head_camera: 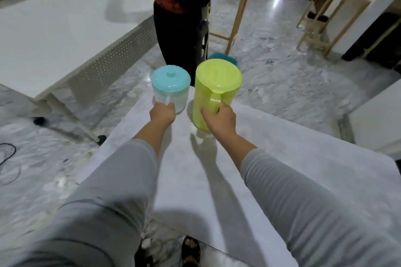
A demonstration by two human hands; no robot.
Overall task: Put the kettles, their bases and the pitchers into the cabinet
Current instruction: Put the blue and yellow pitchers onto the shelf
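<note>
While both pitchers stand at the far edge of the bench (249, 158), the person reaches out with both hands at once. The left hand (162, 112) curls around the thin handle of the clear pitcher (170, 93), near the far left corner; the right hand (220, 120) closes on the loop handle of the lime pitcher (213, 91), just beside it. Neither looks lifted yet, I think, though the lime one's foot is hidden behind the wrist.

To do this well, I would seat the fingers fully through each handle before lifting, then raise both straight up and keep them level, since the lids may only be pressed on. No cabinet is in sight, so a carry lies ahead.

The clear pitcher is squat, round and translucent, under a pale blue knobbed lid. The lime one is taller, smooth glossy plastic with a flat lid and a small spout. The bench top is matte pale grey; the floor beyond is shiny marbled stone.
</note>
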